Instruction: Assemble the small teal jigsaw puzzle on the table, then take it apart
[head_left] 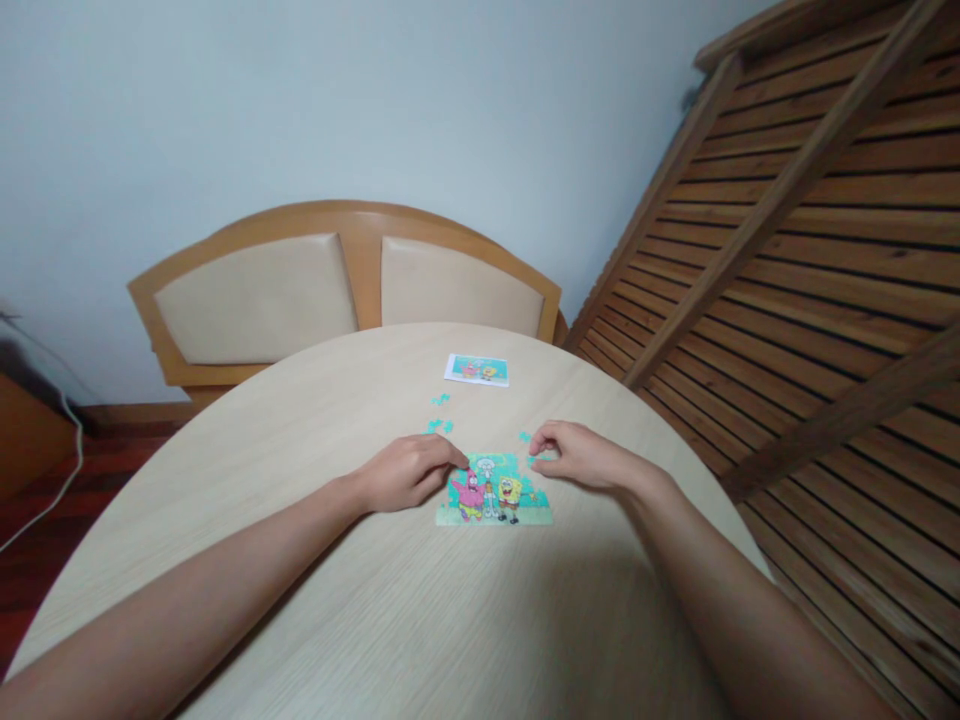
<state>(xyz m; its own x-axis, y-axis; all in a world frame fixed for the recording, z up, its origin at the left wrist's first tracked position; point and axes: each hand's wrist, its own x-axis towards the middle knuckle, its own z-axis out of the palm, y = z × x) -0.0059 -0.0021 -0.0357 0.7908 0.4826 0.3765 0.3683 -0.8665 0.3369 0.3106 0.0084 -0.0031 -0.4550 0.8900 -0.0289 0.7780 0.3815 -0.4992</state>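
Note:
A partly assembled jigsaw puzzle (491, 500) with cartoon figures, one pink, one grey-green and one yellow, lies flat on the table. My left hand (411, 472) rests at its upper left, the index finger stretched out and touching the edge; the thumb bends underneath. At the upper right edge, my right hand (581, 455) has curled fingers and thumb close around a small teal puzzle piece (532, 460), partly hidden by the fingertips. Another loose teal piece (524, 437) lies just beyond those fingers. Several more loose pieces (439, 426) are spread above my left hand.
A printed reference picture (478, 370) lies toward the far side of the round wooden table (337, 590). Behind it stands a headboard (367, 265) with cream panels against the wall. Wooden slats (810, 240) lean at the right. A white cable (77, 440) hangs at the left.

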